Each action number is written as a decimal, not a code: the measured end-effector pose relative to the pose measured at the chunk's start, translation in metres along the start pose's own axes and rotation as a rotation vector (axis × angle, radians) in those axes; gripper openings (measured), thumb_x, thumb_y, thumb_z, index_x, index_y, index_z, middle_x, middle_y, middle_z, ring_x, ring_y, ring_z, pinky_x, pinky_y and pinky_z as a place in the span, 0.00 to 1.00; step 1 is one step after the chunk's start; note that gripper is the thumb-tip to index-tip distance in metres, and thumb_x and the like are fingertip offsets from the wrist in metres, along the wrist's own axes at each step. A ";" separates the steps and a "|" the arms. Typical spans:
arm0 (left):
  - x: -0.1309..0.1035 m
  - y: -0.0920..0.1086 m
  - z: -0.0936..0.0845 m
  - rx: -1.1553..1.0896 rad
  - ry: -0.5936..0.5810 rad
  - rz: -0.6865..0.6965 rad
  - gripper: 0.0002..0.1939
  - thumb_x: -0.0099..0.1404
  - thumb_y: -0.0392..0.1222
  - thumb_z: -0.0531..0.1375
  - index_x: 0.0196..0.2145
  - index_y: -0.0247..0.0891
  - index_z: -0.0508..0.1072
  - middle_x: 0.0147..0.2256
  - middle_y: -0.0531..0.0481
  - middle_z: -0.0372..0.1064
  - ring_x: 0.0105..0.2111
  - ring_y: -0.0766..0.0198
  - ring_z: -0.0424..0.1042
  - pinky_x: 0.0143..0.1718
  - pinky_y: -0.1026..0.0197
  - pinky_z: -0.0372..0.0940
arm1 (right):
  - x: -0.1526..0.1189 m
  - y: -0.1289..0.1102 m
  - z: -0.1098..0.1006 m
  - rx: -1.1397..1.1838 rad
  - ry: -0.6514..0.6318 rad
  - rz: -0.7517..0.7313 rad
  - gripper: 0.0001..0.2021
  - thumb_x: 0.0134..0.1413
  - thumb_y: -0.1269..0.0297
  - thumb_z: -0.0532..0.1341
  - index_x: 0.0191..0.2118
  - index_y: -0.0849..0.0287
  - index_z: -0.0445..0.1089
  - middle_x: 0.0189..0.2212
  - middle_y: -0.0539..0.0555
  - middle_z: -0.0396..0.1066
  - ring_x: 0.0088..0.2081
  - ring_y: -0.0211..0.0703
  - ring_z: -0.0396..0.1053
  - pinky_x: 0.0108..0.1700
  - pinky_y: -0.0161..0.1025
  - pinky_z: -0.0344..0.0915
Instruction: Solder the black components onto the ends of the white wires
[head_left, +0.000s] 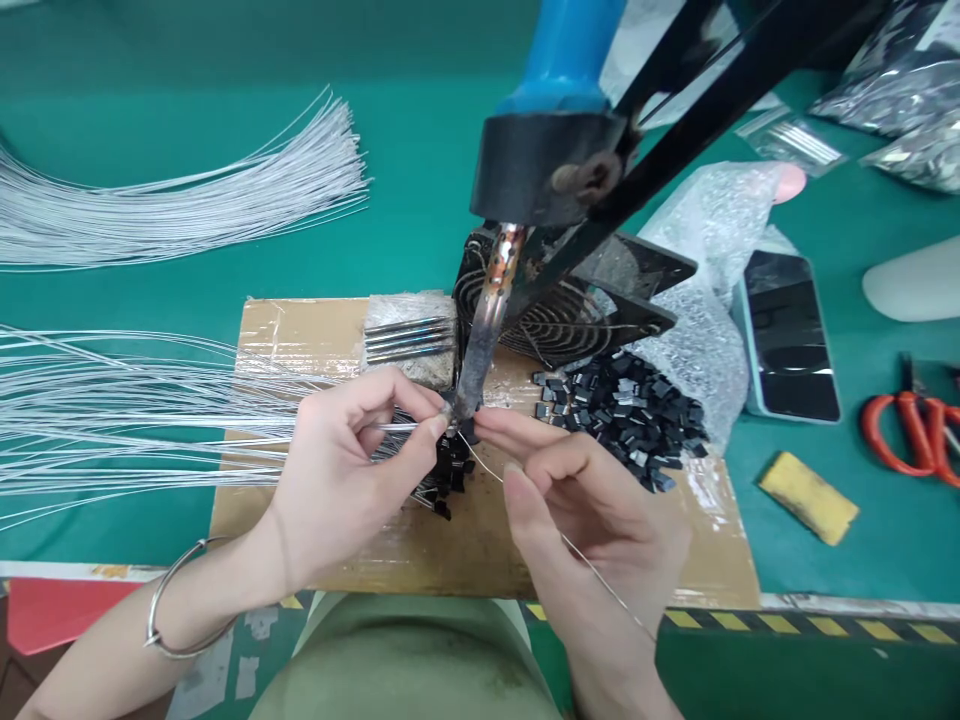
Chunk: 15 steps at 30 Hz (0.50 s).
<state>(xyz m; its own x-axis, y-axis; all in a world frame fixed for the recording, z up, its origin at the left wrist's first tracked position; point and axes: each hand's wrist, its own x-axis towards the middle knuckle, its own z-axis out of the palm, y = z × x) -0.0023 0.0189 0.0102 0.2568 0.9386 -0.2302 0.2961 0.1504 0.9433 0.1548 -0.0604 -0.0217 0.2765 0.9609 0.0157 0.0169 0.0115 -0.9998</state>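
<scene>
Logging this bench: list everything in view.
Wires: many, whitish, left
Soldering iron: one, blue handle, centre
Stand: one, black, top
Fan: one, black, centre
Cardboard: one, brown, centre
Pieces: many, black, on cardboard
Pad: one, greyish, centre
Rods: several, silvery, centre
Phone: one, dark screen, right
Bubble wrap: one, clear, right
Bags: several, clear, right
Cylinder: one, white, right
Tool: one, red handles, right
Sponge: one, yellow, right
Table: one, green, beneath
Thin wire: one, silvery, centre
Bangle: one, silver, left
Garment: one, green, bottom
Left hand: one, bare, centre
Right hand: one, bare, centre
</scene>
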 end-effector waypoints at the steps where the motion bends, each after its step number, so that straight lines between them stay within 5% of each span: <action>1: 0.000 0.000 0.000 0.001 0.001 0.001 0.05 0.65 0.34 0.66 0.30 0.35 0.76 0.34 0.48 0.80 0.31 0.66 0.74 0.31 0.65 0.65 | 0.000 0.000 0.000 -0.001 0.004 0.000 0.11 0.63 0.78 0.64 0.32 0.54 0.71 0.53 0.50 0.82 0.52 0.43 0.82 0.59 0.39 0.76; 15: 0.002 0.002 0.001 0.010 0.021 -0.005 0.05 0.63 0.32 0.66 0.29 0.36 0.76 0.32 0.49 0.80 0.30 0.65 0.74 0.31 0.65 0.66 | 0.000 0.000 0.002 -0.025 0.020 0.004 0.10 0.63 0.76 0.64 0.32 0.54 0.70 0.52 0.55 0.83 0.52 0.50 0.82 0.59 0.50 0.78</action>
<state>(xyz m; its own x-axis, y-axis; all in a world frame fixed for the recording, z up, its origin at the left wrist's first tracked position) 0.0000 0.0209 0.0116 0.2362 0.9441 -0.2301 0.3065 0.1524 0.9396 0.1530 -0.0601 -0.0221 0.2958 0.9552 0.0126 0.0398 0.0008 -0.9992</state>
